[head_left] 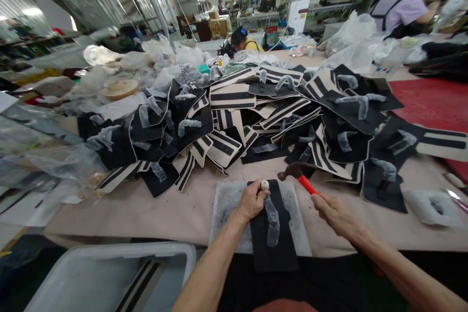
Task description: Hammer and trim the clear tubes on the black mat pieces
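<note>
My left hand (251, 202) is closed around a small upright tool with a round, pale top (265, 185); its lower end is hidden. Beneath it lies a black rectangular panel (286, 248) with a strip wrapped in clear plastic (272, 222) along its middle. The panel rests on a grey-white slab (227, 217), its near end reaching past the table edge. My right hand (332, 210) grips a hammer (306, 184) by its red handle. The dark hammer head is to the right of the pale tool top, apart from it.
Behind the slab is a heap of black panels (190, 139), some showing cream stripes. A pale plastic bin (190, 253) stands at lower left, with a striped panel inside. Plastic bags (164, 78) lie at the back left, a red mat (427, 107) at right. Other people work farther off.
</note>
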Demonstrator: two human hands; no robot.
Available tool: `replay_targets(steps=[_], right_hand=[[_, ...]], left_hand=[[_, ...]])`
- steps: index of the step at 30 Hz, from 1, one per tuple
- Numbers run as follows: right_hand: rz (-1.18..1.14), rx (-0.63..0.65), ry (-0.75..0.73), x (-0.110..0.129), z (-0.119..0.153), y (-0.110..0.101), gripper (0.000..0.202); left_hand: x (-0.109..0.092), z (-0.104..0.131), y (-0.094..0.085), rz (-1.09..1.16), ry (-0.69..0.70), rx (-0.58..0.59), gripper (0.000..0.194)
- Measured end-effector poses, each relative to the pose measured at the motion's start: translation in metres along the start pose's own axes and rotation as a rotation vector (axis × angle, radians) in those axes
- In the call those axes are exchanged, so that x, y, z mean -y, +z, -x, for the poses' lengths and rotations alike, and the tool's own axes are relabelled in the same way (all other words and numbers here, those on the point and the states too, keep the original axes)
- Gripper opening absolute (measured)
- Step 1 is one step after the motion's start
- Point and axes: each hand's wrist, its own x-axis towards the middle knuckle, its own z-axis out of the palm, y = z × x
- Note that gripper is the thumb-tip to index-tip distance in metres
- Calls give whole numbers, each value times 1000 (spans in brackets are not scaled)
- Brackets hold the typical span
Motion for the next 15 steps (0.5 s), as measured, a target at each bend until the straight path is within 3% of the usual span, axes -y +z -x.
replay_targets(steps=[3,6,8,10,13,15], right_hand=[[42,-9,170,-46,-7,2,44],[290,-170,73,-69,-13,4,35],[381,-273,-70,-60,-13,11,24],[394,-271,-298,-34,-12,27,30],[304,-49,-629,10,-15,67,44],[277,-6,-685,27,-20,95,44]], left_hand=[[-4,1,-3,55,-26,20,38],[-11,0,-6,107,-36,51,47],[-15,-2,-8,127,-47,66,41],[-18,-5,-10,136,-60,75,36],[-16,-7,-11,125,-74,79,29],[-14,-8,-11,106,-75,70,26]])
